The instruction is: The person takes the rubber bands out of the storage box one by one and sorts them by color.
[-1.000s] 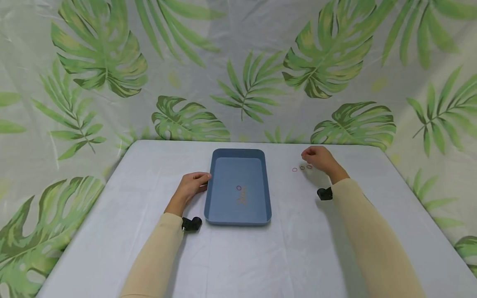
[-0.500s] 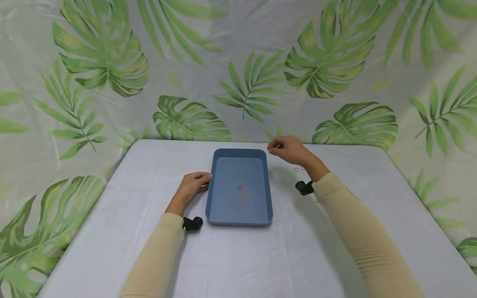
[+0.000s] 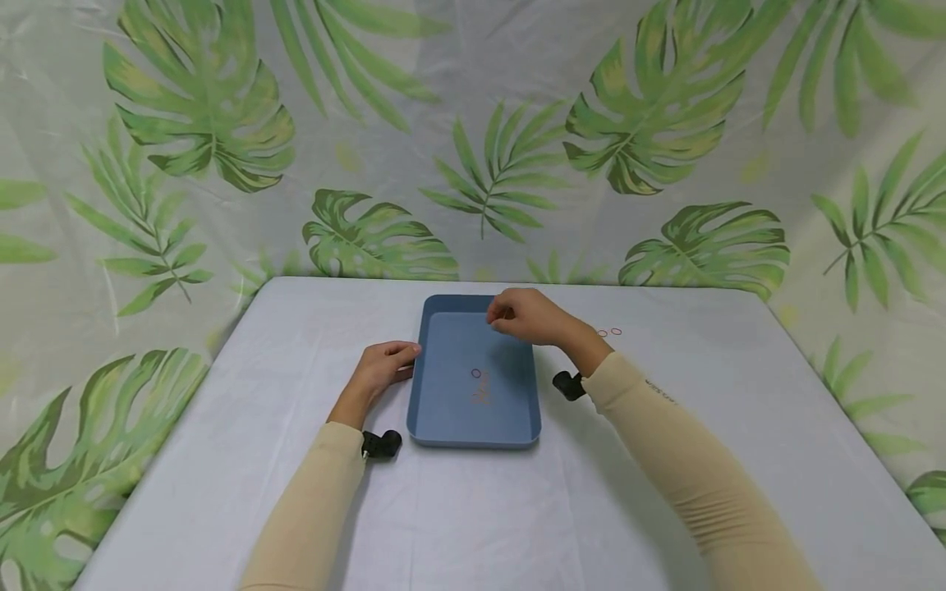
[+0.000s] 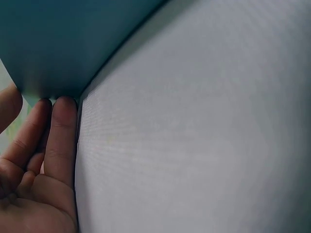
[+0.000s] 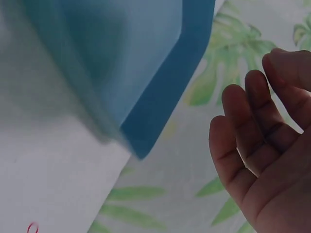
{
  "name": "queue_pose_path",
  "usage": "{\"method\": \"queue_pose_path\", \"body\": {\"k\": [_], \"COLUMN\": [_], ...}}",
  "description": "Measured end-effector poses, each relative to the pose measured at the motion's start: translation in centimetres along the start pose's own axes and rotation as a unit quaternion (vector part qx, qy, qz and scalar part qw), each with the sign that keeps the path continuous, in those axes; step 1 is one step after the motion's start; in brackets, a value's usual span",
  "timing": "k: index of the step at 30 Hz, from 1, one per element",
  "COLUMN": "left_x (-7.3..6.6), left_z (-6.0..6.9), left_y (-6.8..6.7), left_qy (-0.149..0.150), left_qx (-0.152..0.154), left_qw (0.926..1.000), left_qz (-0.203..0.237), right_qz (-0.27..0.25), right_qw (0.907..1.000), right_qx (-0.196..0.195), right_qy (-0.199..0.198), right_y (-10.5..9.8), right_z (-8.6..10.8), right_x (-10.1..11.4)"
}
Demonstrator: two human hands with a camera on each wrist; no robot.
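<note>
A blue rectangular tray (image 3: 443,414) lies on the table. My left hand (image 3: 378,369) touches its left side; in the left wrist view, straight fingers (image 4: 62,131) rest against the outer wall. Over the tray's far right part hovers my right hand (image 3: 530,316), thumb and fingertips pinched together. The thin rubber band between them is too small to make out now. Inside the tray are a dark reddish rubber band (image 3: 476,368) and a cluster of orange bands (image 3: 482,394). Two red rubber bands (image 3: 617,328) show on the table, right of the tray.
A white cloth covers the table (image 3: 473,517). Behind it hangs a leaf-patterned curtain (image 3: 517,123). A red band (image 5: 32,225) appears low in the right wrist view. Each wrist carries a small black camera (image 3: 382,444).
My right hand has lifted from the row of bands and moved left over the tray, with a thin strand glimpsed in its fingers on the way. The left hand and tray have stayed put.
</note>
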State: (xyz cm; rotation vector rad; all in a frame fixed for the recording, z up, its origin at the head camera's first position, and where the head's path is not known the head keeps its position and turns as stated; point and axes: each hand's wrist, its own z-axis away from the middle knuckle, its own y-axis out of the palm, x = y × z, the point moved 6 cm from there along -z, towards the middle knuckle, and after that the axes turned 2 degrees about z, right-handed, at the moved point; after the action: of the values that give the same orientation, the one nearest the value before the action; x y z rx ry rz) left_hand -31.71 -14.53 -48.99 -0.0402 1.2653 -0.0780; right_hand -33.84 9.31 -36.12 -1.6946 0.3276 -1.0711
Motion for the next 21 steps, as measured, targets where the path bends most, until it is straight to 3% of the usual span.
{"method": "queue_pose_path", "body": {"k": [6, 16, 21], "left_x": [-0.1, -0.2, -0.1], "left_z": [0.0, 0.0, 0.0], "left_y": [-0.1, 0.0, -0.1], "left_qy": [0.006, 0.010, 0.010], "left_qx": [0.000, -0.001, -0.001], "left_qw": [1.0000, 0.9999, 0.9999], "left_qz": [0.002, 0.003, 0.001], "right_qz": [0.003, -0.006, 0.026], "right_qw": [0.9997, 0.9987, 0.9981], "right_qx": [0.016, 0.050, 0.055], "right_qy": [-0.019, -0.009, -0.008], "right_y": [1.5, 4.9, 6.0], "right_z": [-1.1, -1.7, -2.2], "right_x": [1.3, 0.6, 0.2]}}
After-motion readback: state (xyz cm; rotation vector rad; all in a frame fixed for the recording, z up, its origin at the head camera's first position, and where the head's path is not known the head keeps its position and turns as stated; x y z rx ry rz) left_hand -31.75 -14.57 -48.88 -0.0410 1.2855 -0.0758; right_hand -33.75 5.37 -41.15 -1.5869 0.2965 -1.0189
